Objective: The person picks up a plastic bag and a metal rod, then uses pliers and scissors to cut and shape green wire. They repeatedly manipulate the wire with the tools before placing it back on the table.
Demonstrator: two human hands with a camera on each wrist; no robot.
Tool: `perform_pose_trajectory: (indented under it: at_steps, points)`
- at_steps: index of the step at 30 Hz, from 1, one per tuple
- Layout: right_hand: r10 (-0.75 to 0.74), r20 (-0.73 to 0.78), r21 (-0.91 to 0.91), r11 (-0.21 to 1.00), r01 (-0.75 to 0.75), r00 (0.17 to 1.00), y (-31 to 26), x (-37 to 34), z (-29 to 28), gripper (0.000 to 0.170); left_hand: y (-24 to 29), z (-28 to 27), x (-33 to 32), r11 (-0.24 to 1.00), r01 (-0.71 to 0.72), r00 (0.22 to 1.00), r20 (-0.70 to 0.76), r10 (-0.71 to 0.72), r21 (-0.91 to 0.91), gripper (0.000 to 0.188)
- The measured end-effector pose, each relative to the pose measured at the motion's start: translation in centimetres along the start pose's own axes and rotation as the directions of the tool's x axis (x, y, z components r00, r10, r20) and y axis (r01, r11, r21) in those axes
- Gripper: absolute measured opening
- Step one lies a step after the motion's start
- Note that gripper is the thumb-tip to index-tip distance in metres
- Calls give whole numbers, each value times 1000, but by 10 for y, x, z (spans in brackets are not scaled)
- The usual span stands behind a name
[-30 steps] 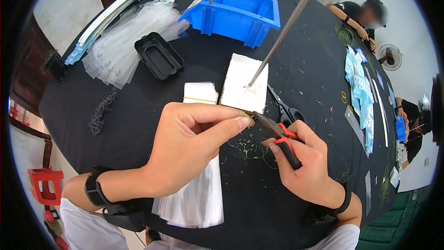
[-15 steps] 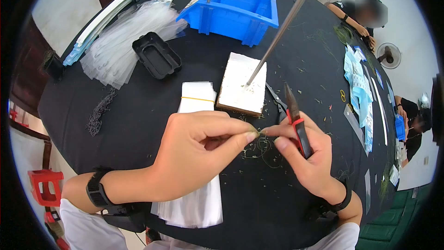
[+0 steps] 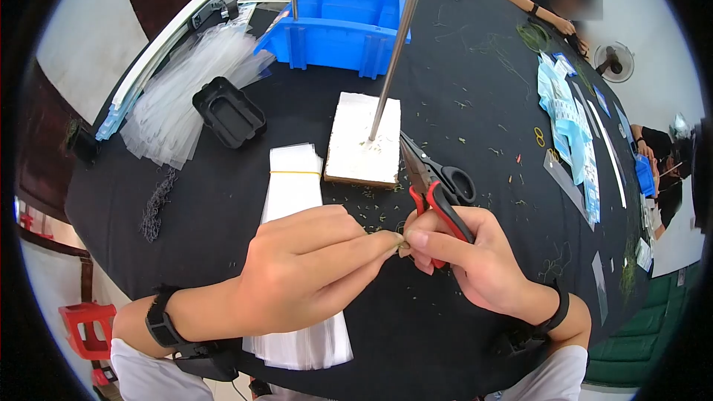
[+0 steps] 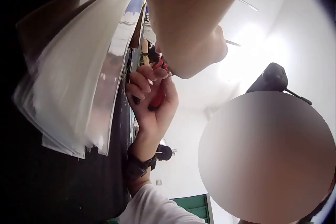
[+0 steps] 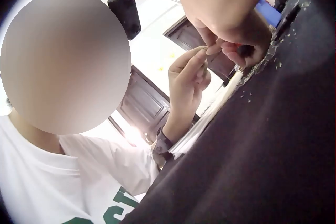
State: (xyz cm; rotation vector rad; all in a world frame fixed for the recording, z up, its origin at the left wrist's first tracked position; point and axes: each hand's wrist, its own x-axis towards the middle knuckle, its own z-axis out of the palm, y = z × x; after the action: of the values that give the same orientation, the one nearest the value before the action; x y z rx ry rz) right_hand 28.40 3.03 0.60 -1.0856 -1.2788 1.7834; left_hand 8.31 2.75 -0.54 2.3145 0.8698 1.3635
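Observation:
My left hand (image 3: 312,267) pinches a thin greenish thread (image 3: 403,246) between thumb and forefinger, most of it hidden by the fingertips. Against those fingertips come the thumb and forefinger of my right hand (image 3: 483,256). That hand also grips pliers (image 3: 448,212) with red and black handles, their dark jaws pointing away from me. Just beyond, black-handled scissors (image 3: 459,184) lie on the cloth, partly overlapped by the pliers. A white-topped block (image 3: 353,134) with a metal rod (image 3: 388,78) standing in it is ahead of the hands.
Under my left hand lies a banded bundle of clear plastic sleeves (image 3: 301,345). Farther off are a black tray (image 3: 230,115), a blue bin (image 3: 334,44) and a fan of clear sleeves (image 3: 167,115). Thread scraps litter the black cloth. Two people sit at the right.
The plier jaws left the left fingertips and swung up in the right hand. Right thumb and forefinger have closed in on the left fingertips. The head view has shifted slightly.

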Motion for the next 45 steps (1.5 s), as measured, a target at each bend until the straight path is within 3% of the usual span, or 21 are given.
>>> perform_pose_trajectory:
  at_steps: [4,10,20,31,35,40,45]
  points:
    - [10,8,37,999,-10,1000,-1,0,1,15,-1,1,0,1000,-24,1000,-12,24,11,23]
    - [-28,-20,-101,995,26,999,-2,-1,0,14,2,1,1,1000,18,1000,-8,-18,-6,20]
    - [-92,-79,-142,987,80,993,-2,-4,4,11,3,0,2,999,30,999,30,-29,-30,20]
    - [-62,-78,-222,974,44,995,-3,-5,6,11,0,6,-2,999,-50,999,-10,50,0,23]
    - [-128,-71,-233,966,108,989,-4,-3,5,12,4,-1,1,999,39,999,7,-39,-4,22]
    - [-128,2,-195,973,126,992,-4,-3,3,13,4,0,2,1000,17,1000,1,-17,-17,20]
    - [-102,-21,-153,983,98,995,-2,-4,7,12,3,2,0,998,13,1000,22,-12,-56,21]
